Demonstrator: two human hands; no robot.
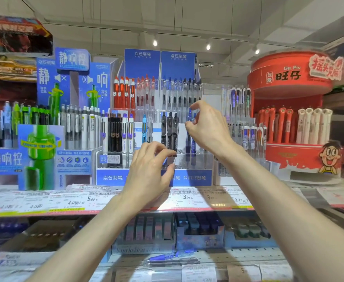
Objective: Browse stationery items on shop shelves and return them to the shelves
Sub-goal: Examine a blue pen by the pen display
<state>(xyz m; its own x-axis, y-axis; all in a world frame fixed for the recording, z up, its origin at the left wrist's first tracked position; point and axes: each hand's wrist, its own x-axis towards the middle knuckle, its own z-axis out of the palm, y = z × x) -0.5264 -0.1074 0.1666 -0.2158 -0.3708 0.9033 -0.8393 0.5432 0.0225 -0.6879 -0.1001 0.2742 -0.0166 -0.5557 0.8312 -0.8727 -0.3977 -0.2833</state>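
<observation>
Two hands at the clear acrylic pen rack (189, 159): right hand (205, 127) pinching a blue gel pen (189, 119) standing in its slot, left hand (150, 169) loosely curled, empty; return nearly done.

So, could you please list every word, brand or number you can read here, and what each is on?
"GEL PEN" and "旺仔": red round pen stand.
"点石制笔": blue header cards and blue base strip.
"静响控": blue pen display.
"4.0元", "5.00", "3.00", "2.72": shelf price tags.
Smaller tag print and lower-shelf labels: too blurred to read.
</observation>
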